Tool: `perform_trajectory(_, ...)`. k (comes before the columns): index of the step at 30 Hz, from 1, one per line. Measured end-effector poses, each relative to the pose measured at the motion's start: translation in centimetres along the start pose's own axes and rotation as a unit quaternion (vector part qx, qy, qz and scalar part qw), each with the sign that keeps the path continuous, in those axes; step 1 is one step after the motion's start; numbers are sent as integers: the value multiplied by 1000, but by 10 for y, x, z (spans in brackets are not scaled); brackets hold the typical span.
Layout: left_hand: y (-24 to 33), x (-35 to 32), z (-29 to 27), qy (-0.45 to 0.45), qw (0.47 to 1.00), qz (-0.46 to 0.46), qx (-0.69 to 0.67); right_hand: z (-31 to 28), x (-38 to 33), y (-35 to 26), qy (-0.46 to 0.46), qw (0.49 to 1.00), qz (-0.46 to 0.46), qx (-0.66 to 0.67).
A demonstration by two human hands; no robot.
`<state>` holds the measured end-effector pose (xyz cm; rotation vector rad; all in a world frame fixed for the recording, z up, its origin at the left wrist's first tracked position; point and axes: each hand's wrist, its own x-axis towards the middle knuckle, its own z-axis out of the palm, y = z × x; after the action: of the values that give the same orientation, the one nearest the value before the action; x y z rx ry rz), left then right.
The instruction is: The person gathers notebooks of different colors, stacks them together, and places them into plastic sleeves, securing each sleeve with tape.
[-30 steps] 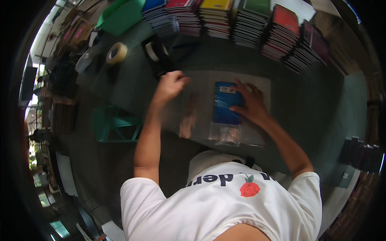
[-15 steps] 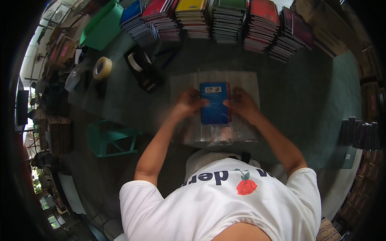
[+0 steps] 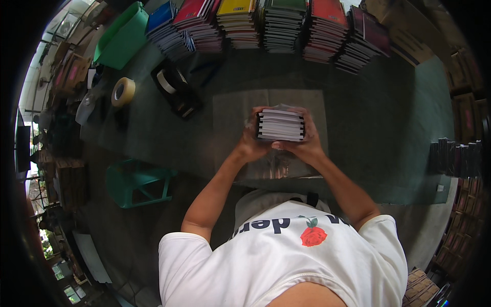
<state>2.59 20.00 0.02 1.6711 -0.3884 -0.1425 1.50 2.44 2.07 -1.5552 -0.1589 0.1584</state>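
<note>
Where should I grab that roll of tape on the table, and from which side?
Take the tape roll from above, one finger through its open core and a thumb on the outer rim. It seems to lie flat on the table, hole upward, apart from the black dispenser.

White short-sleeved T-shirt (image 3: 286, 256) with red rose print (image 3: 313, 236), dark lettering

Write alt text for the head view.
Both hands, left hand and right hand, grip a small stack of notebooks on edge above a clear plastic sheet on a green table. Rows of notebook stacks line the far edge; a tape roll lies left.
</note>
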Motion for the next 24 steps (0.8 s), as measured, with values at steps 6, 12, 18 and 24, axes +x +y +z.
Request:
perform_trajectory(6,17,-17,-8,112,970,124,177,-10,-22,14,186,944,-217,-162)
perform_trajectory(12,33,-27,-11,106,917,211,320,-11,-31,17,142,852,-329,-381)
perform_trajectory(18,49,-23,-20,78,910,255,319,-27,-38,9,201,855,-338,-338)
perform_trajectory(24,42,-33,-39,52,931,174,317,-21,-34,4,111,817,-337,-454)
